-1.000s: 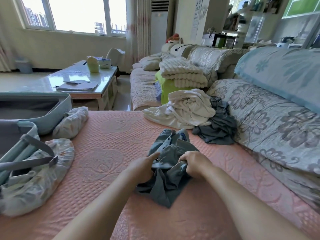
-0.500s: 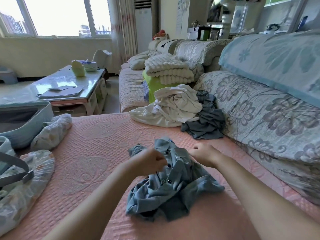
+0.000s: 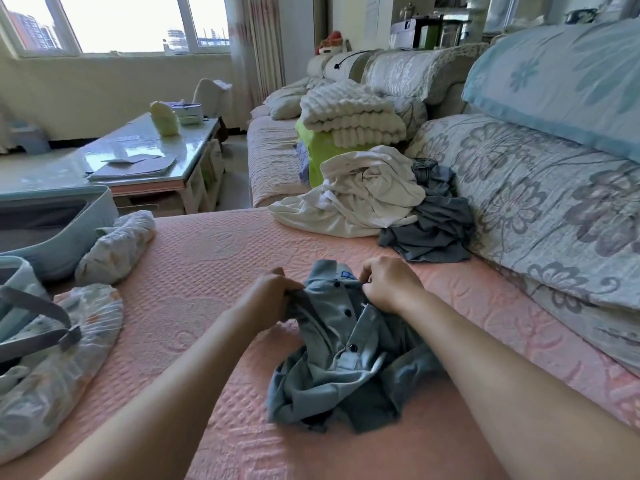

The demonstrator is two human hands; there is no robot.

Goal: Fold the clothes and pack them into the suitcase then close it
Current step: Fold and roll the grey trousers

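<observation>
While left hand [image 3: 273, 296] and right hand [image 3: 390, 286] grip shirt [image 3: 346, 362] | pink quilted cover [image 3: 207, 271] | coffee table [image 3: 142, 133] beyond

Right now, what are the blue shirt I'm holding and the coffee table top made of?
Blue shirt: soft, matte woven cloth, possibly light denim or cotton; it crumples and has dark buttons. Coffee table top: glossy, likely glass or polished stone; it mirrors window light.

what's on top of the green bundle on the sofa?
A folded cream ribbed blanket lies on the green bundle. The white clothes pile covers its lower front, so its base is hidden.
</observation>
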